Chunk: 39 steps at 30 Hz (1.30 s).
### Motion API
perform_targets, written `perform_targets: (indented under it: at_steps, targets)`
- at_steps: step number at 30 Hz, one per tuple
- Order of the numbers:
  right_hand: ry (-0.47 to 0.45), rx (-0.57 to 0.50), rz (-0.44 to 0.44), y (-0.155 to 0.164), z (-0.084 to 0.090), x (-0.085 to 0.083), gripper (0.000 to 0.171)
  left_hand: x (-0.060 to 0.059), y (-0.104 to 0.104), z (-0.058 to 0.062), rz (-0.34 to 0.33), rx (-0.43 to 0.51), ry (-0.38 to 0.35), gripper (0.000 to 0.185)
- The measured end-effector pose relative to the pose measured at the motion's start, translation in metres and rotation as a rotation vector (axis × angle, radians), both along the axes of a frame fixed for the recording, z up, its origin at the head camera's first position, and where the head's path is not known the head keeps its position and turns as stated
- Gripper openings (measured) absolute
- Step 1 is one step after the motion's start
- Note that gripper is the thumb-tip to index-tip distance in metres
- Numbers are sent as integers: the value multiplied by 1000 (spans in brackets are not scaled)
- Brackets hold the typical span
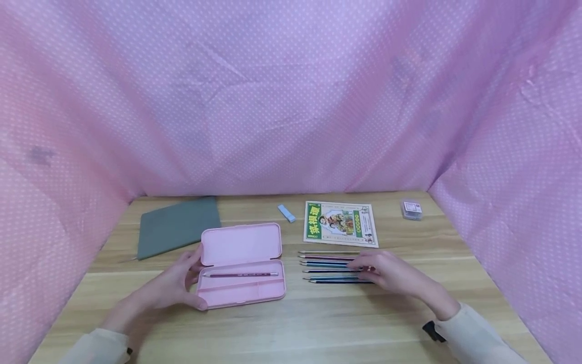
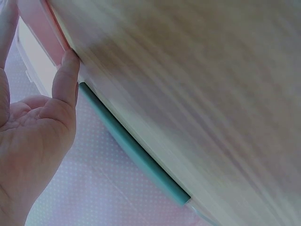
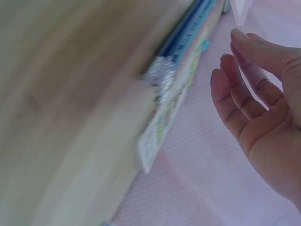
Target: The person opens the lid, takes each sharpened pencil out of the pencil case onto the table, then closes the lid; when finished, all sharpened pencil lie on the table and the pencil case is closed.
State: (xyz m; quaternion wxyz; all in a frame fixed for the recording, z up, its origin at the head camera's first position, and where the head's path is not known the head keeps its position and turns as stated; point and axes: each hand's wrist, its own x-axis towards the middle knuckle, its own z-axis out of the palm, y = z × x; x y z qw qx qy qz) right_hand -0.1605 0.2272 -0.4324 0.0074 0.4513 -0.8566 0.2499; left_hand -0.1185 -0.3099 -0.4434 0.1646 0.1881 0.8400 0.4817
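An opened pink pencil case (image 1: 241, 245) lies left of centre in the head view, with one dark red pencil (image 1: 241, 275) in its long compartment. At its left end my left hand (image 1: 168, 283) rests with spread fingers, the thumb by the near corner and the other fingers beside the lid. In the left wrist view a fingertip (image 2: 70, 59) touches the pink edge. To the right lie several pencils (image 1: 325, 264) in a row, tips leftward. My right hand (image 1: 391, 273) is over their far ends, fingers loosely bent; the right wrist view shows nothing gripped.
A grey-green notebook (image 1: 177, 227) lies behind the case on the left. Further back are a small light-blue item (image 1: 286, 213), a green-and-white printed booklet (image 1: 368, 222) and a small clear box (image 1: 411, 210). Pink dotted cloth (image 1: 291, 101) encloses the wooden table (image 1: 291, 333).
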Motion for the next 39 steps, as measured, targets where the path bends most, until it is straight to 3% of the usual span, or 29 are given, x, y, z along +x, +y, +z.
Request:
perform_targets:
  at_steps: [5, 12, 17, 27, 39]
  targets:
    - [5, 9, 0, -17, 14, -1, 28, 3, 2, 1, 8, -1, -13, 141]
    - [-94, 1, 17, -57, 34, -9, 29, 2, 1, 2, 15, -34, 4, 141]
    - [-72, -24, 58, -90, 40, -16, 31, 2, 3, 2, 4, -17, 6, 142]
    - [-79, -18, 146, -154, 33, -17, 31, 3, 2, 4, 20, -59, -4, 142]
    - [-68, 25, 125, -201, 12, -16, 29, 3, 3, 6, 22, -95, 12, 141]
